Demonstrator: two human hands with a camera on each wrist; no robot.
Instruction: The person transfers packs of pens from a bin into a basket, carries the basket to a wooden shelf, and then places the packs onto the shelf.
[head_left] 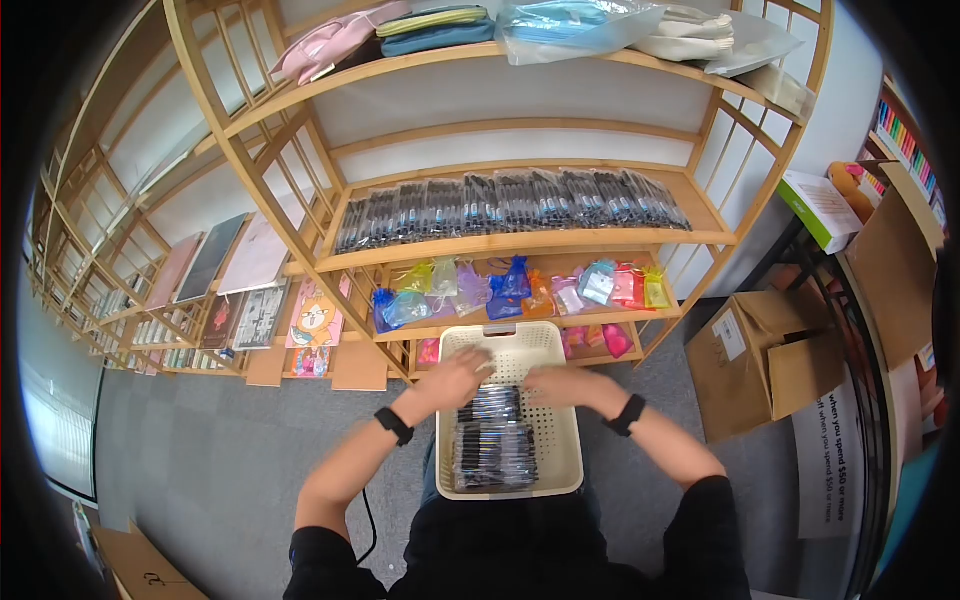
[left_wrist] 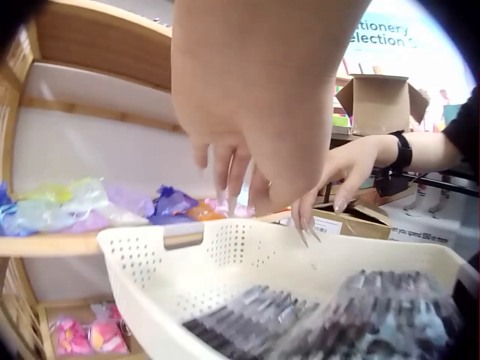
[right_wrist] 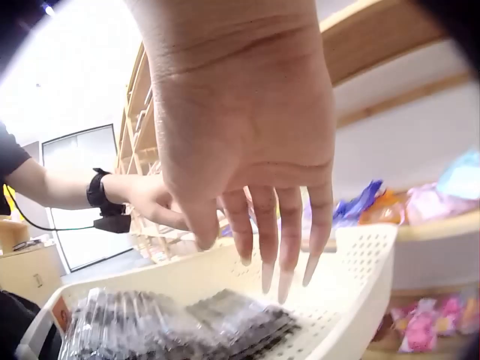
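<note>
A cream perforated basket (head_left: 571, 450) holds two groups of dark pens in clear wrapping (head_left: 496, 455). Over its left side hovers my left hand (head_left: 458, 378), fingers loosely extended and holding nothing. Opposite it, above the basket's right side, my right hand (head_left: 570, 388) is empty too. In the right wrist view the right hand (right_wrist: 247, 165) has its fingers pointing down above the wrapped pens (right_wrist: 240, 322). The left wrist view shows the left hand (left_wrist: 247, 120) with fingers hanging down above the basket's rim (left_wrist: 300, 234).
Ahead, a wooden shelf (head_left: 520, 241) bears a long row of wrapped pens (head_left: 520, 203). Below are colourful mesh pouches (head_left: 508, 285); bags (head_left: 435, 32) lie on top. An opened cardboard box (head_left: 740, 370) stands on the floor at right, book displays (head_left: 258, 320) at left.
</note>
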